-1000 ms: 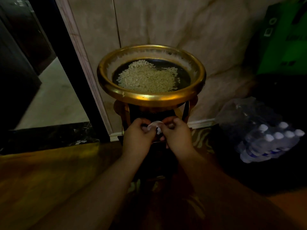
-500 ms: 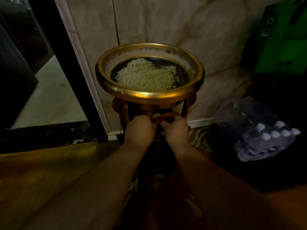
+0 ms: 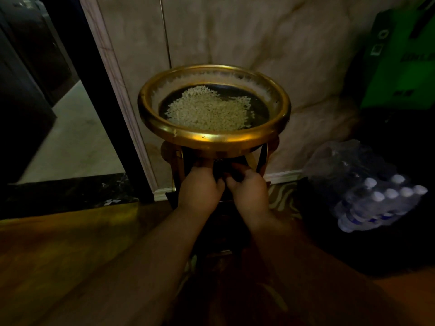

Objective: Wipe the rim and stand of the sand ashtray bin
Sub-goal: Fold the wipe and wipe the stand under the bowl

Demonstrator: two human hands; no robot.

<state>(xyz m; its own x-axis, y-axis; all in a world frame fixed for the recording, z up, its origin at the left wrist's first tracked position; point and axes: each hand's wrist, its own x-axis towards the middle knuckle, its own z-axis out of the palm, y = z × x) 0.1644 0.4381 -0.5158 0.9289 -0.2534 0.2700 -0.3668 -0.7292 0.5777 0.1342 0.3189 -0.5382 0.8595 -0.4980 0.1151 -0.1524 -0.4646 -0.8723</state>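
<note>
Where cloth showed, hands (image 3: 200, 184) now hide it.

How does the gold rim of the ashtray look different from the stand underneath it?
The gold rim is a bright, continuous ring, fully visible; the stand is dark, made of separate upright struts, partly hidden behind both hands. The rim is untouched; the hands are down at the stand.

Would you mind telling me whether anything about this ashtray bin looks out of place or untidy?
Yes: a small pale speck sits on the front left of the round brass rim, near, like a stray grain. The pale sand grains cover only part of the dark bowl, leaving bare patches. Nothing looks tilted or broken.
</note>
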